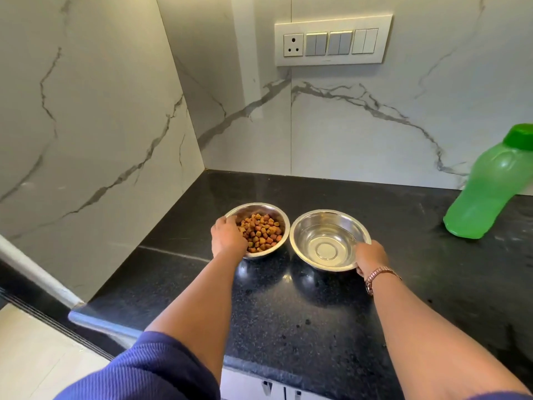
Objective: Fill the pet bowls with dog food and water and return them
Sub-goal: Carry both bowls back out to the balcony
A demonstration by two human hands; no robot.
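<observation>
**Two shiny bowls, ready to lift**

The food bowl (257, 230) and the water bowl (329, 239) sit side by side on the black desk (317, 327). I think they are light, hard and slippery, and the water could spill. My left hand (227, 236) grips the food bowl's rim. My right hand (370, 256) grips the water bowl's rim. A green bottle (487, 189) stands well apart.

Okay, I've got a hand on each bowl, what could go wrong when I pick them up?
The right steel bowl seems to hold clear water, and your right hand grips only its near rim, so tilting could slosh it onto the black counter. Your left hand grips one edge of the kibble-filled steel bowl; tipping may scatter pellets.
</observation>
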